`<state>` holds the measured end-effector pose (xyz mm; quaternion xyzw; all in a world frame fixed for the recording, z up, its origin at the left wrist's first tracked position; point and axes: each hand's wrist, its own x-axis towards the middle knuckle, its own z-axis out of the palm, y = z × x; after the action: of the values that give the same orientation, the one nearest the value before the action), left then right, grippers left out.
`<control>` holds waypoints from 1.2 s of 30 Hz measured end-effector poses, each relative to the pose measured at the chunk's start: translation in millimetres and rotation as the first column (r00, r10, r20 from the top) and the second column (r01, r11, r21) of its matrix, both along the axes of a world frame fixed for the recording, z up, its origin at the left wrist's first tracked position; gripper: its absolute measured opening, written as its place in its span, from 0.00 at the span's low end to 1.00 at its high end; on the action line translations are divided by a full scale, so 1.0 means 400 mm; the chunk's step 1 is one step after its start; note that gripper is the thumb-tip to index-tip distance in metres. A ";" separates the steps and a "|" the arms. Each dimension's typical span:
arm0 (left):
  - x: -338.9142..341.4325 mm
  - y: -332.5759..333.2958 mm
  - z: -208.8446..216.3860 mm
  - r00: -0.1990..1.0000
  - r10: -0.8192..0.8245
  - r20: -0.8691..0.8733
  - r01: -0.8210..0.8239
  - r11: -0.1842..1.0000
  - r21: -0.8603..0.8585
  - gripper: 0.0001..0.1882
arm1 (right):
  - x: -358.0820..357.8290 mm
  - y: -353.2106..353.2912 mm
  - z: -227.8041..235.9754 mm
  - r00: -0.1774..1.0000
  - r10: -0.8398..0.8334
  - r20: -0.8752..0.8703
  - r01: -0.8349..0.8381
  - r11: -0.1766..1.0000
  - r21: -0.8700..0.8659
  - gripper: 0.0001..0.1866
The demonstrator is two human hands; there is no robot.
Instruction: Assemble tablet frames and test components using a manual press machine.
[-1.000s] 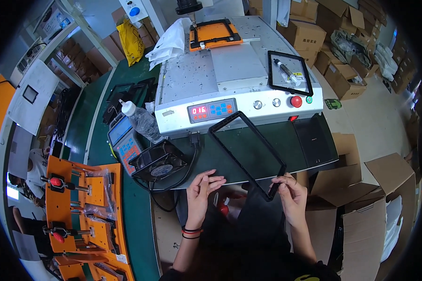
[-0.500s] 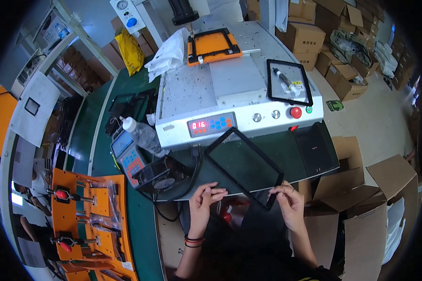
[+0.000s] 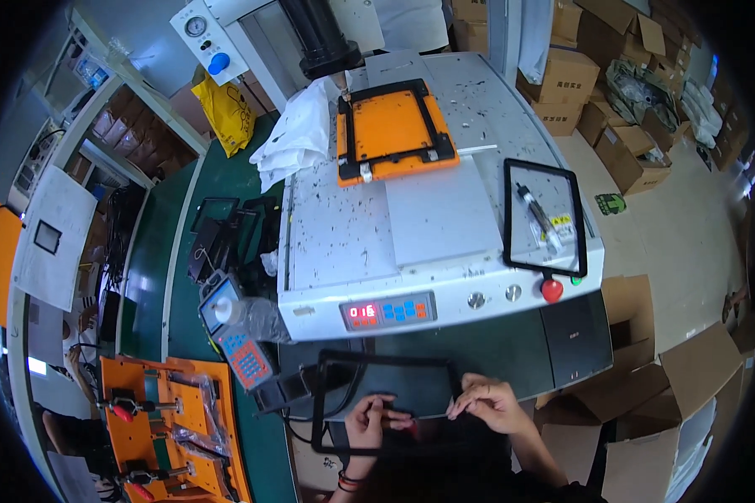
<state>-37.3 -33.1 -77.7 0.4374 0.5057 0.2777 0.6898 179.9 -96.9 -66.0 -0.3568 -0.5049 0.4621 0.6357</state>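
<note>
At six o'clock in our view, our right hand (image 3: 488, 406) pinches the right edge of a black frame (image 3: 386, 360); whether our left hand (image 3: 369, 425), behind its opening, grips anything, we cannot tell. From that frame, we have an orange clamp fixture (image 3: 132, 440) at nine o'clock, a white machine (image 3: 335, 243) at twelve and, farther on it, an orange plate (image 3: 386, 124).

The pale floor (image 3: 692, 251) at right bears cardboard boxes (image 3: 564, 84); a bluish wall (image 3: 158, 69) rises behind. A green table (image 3: 153, 272) stands left.
</note>
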 end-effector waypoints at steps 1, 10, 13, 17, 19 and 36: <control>0.003 0.001 -0.005 1.000 0.010 -0.009 -0.010 1.000 -0.018 0.18 | 0.005 0.020 0.001 0.999 0.037 -0.012 -0.037 0.999 0.014 0.06; -0.003 -0.008 0.012 0.994 0.110 0.001 -0.108 0.973 -0.204 0.16 | 0.007 0.129 -0.014 0.949 0.266 -0.168 -0.265 0.964 0.029 0.07; 0.012 -0.009 0.018 0.988 0.149 -0.039 -0.153 0.976 -0.154 0.15 | 0.002 0.137 -0.011 0.936 0.275 -0.218 -0.276 0.961 0.027 0.07; 0.011 -0.017 0.015 0.985 0.170 -0.038 -0.174 0.963 -0.206 0.15 | 0.000 0.138 -0.005 0.925 0.285 -0.251 -0.281 0.958 0.051 0.08; 0.018 -0.024 0.020 0.981 0.190 -0.050 -0.196 0.964 -0.180 0.15 | 0.001 0.134 -0.005 0.936 0.285 -0.208 -0.276 0.958 0.074 0.09; 0.054 0.035 0.350 0.759 -0.451 -0.470 0.607 0.751 0.260 0.13 | 0.076 -0.028 0.009 0.942 0.124 -0.312 -0.043 0.966 0.255 0.07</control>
<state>-15.8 -19.0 62.2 0.7399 0.4132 0.0733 0.5258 210.2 -107.9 -62.5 -0.1729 -0.4611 0.4755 0.7290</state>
